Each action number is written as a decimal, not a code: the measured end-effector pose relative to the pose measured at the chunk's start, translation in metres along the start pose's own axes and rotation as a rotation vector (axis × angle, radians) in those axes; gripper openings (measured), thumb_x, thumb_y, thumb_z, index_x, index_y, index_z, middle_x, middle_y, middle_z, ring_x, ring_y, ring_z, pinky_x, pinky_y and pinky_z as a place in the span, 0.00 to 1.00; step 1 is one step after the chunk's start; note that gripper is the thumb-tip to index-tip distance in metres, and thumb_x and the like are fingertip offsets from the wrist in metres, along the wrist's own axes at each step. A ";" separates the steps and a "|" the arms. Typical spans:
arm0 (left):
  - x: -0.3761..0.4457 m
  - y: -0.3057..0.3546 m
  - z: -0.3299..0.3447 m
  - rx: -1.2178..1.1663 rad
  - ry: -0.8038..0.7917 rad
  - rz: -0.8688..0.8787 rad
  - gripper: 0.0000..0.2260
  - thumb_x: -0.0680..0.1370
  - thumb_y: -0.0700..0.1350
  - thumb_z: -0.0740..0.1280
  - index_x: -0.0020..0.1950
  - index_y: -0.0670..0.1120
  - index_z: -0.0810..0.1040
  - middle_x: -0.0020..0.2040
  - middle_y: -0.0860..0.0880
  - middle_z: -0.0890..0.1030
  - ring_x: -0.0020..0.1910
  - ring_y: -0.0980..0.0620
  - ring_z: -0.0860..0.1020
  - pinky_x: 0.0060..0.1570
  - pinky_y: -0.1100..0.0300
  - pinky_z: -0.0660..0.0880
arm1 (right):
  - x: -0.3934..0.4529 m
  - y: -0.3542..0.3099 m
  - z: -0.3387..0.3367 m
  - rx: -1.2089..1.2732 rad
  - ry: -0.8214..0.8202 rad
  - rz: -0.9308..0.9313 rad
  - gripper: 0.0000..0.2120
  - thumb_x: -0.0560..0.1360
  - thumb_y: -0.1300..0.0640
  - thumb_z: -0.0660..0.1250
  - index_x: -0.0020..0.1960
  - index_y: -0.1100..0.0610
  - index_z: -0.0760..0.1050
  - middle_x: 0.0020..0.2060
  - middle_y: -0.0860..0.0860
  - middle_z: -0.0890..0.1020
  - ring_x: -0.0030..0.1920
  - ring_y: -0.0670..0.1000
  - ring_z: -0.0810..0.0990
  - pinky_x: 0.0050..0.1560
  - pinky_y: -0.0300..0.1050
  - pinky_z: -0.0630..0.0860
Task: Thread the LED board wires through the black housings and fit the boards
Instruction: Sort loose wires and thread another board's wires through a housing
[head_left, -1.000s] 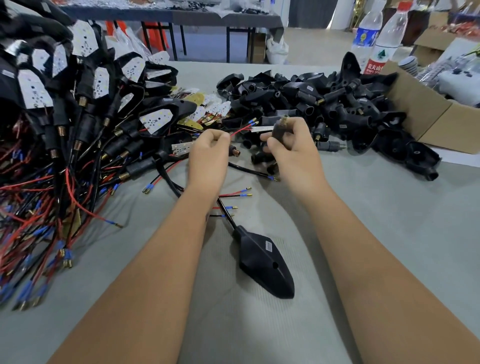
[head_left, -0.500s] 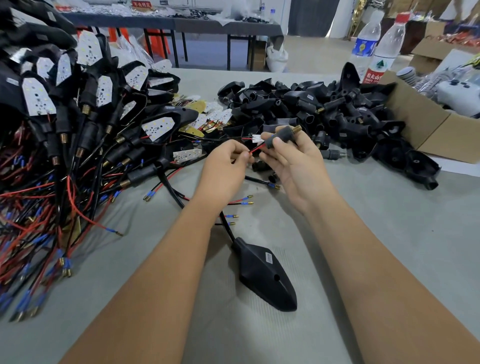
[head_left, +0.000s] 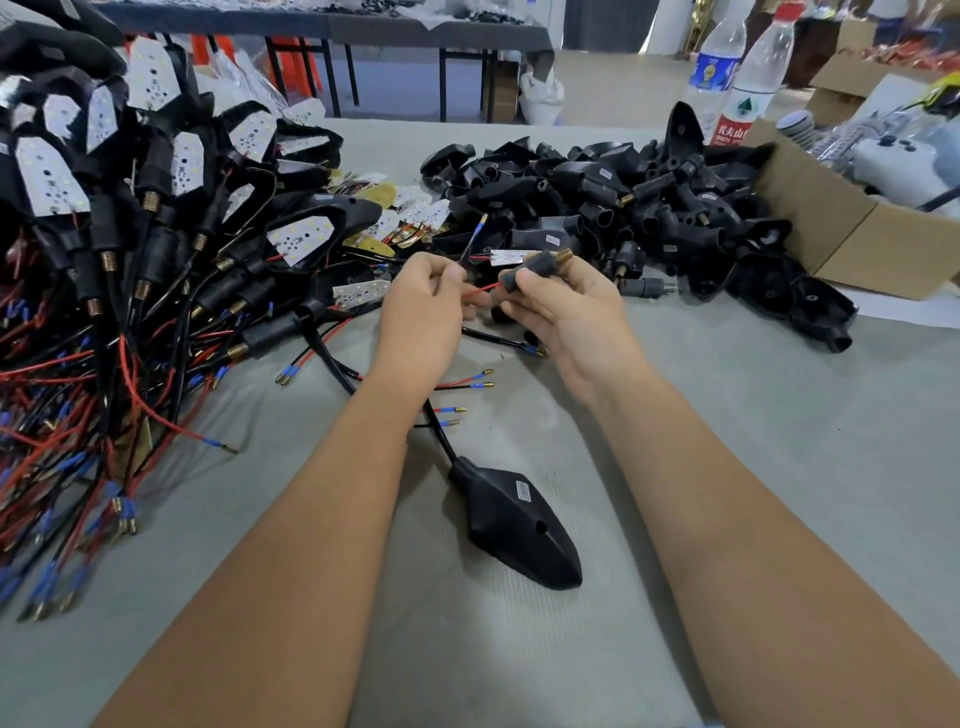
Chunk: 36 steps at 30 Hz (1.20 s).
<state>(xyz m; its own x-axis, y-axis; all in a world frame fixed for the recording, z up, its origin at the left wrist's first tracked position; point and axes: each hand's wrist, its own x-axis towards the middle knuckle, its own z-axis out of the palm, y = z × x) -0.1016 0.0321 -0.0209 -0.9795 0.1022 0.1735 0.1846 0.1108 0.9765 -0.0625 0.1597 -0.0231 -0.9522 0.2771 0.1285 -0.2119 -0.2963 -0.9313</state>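
Both hands meet above the surface's (head_left: 779, 467) middle. At its left edge lies my pile of wired housings (head_left: 130, 249), at the far edge the empty housings (head_left: 597, 202). My right hand (head_left: 566, 306) pinches a black stem (head_left: 530, 267); my left hand (head_left: 423, 306) pinches the red wire (head_left: 480, 290) entering it.

We see both forearms reaching forward and converging, bare to the elbow. Our left hand (head_left: 423, 301) is curled, knuckles up, thumb and fingers pinched together at its inner side. Our right hand (head_left: 569, 306) sits just beside it, palm turned inward, fingers half bent, thumb pressed toward the forefinger. The fingertips of both hands nearly meet
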 end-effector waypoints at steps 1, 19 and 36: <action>0.000 -0.001 0.000 0.043 0.017 0.026 0.07 0.83 0.43 0.59 0.46 0.50 0.72 0.40 0.51 0.83 0.38 0.57 0.79 0.40 0.66 0.75 | 0.000 0.000 0.000 -0.014 -0.002 -0.003 0.04 0.78 0.68 0.64 0.50 0.62 0.74 0.43 0.57 0.82 0.47 0.55 0.82 0.50 0.42 0.80; -0.003 -0.003 -0.006 -0.101 -0.007 0.070 0.05 0.77 0.44 0.71 0.43 0.53 0.81 0.34 0.62 0.82 0.36 0.69 0.78 0.42 0.74 0.74 | 0.000 -0.009 -0.003 0.386 0.077 0.128 0.05 0.81 0.61 0.61 0.51 0.63 0.73 0.38 0.58 0.85 0.41 0.54 0.86 0.43 0.42 0.82; -0.003 -0.003 -0.006 -0.119 -0.010 0.068 0.04 0.78 0.44 0.70 0.44 0.53 0.81 0.39 0.58 0.81 0.37 0.69 0.77 0.41 0.76 0.72 | -0.004 -0.013 0.001 0.302 0.034 0.232 0.10 0.82 0.60 0.59 0.47 0.62 0.76 0.36 0.56 0.85 0.37 0.50 0.85 0.41 0.39 0.82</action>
<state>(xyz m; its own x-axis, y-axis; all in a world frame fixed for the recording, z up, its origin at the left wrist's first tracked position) -0.0992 0.0260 -0.0235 -0.9642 0.1153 0.2387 0.2386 -0.0147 0.9710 -0.0559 0.1612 -0.0115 -0.9757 0.1998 -0.0897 -0.0519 -0.6090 -0.7915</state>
